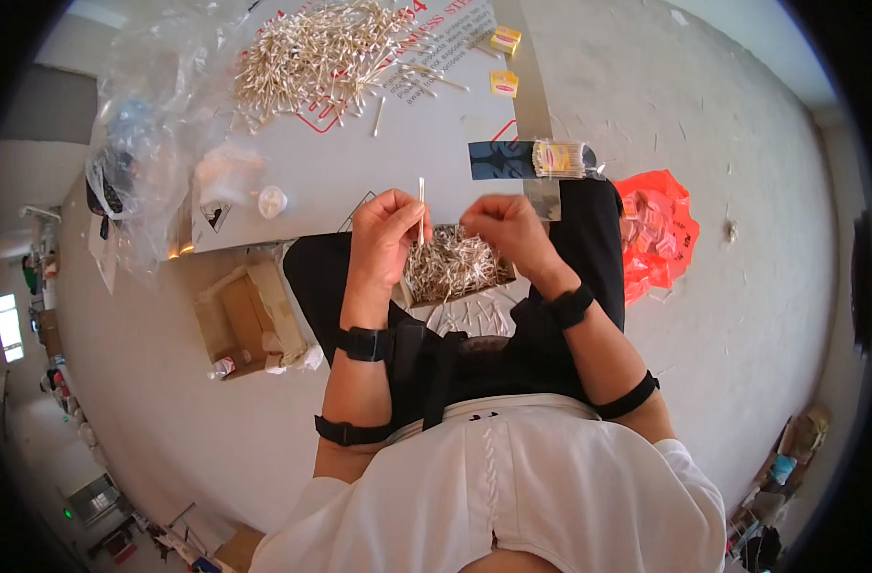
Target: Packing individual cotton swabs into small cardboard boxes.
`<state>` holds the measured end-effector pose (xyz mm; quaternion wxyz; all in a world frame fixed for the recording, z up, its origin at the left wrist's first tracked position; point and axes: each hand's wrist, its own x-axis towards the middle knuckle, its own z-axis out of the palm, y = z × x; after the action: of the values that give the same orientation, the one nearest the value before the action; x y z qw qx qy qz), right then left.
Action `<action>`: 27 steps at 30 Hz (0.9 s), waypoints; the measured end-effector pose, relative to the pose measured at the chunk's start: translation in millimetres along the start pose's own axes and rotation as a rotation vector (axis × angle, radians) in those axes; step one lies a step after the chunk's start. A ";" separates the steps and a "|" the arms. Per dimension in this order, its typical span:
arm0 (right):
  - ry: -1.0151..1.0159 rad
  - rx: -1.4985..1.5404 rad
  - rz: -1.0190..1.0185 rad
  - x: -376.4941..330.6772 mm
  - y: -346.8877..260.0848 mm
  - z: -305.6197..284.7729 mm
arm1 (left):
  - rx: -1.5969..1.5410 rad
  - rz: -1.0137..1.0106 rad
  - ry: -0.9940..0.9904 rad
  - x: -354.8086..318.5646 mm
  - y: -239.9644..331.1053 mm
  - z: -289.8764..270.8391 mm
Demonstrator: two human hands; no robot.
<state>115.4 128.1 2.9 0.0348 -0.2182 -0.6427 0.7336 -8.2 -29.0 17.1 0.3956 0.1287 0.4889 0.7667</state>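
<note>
A cotton swab (422, 191) — perhaps a pair, too close to count — stands upright in the pinch of the left hand (381, 237), its tip rising above thumb and forefinger. The right hand (514, 232) hovers just beside, fingers curled inward; whether they grip anything cannot be told. Below both, loose swabs (458, 265) fill a box (463, 297) between the knees.

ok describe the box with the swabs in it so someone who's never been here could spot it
Start at the grey tabletop and the dark trousers at its near edge. Between the thighs, just below the left hand and right hand, sits an open box. Unlike the bigger cardboard box further left, whose brown bottom shows, this one is heaped with cotton swabs.
</note>
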 end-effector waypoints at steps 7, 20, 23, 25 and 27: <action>0.018 0.476 0.112 11.7 -22.9 11.7 | 0.056 -0.046 -0.008 1.4 -3.1 11.2; 0.042 0.538 0.085 15.9 -10.9 13.3 | 0.071 -0.013 0.005 4.7 -4.9 9.9; 0.049 0.178 0.064 10.7 5.2 7.5 | 0.052 -0.002 0.020 5.9 -4.8 4.7; -0.045 -0.410 -0.005 8.8 17.4 4.8 | 0.085 -0.007 0.016 6.0 -3.7 -0.2; 0.012 -0.498 -0.048 5.7 27.0 7.1 | 0.117 -0.012 0.010 6.2 -3.5 -1.6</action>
<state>113.8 118.8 -23.9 0.0011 -0.2092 -0.8084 0.5502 -11.5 -24.8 12.2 0.3898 0.1450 0.5357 0.7349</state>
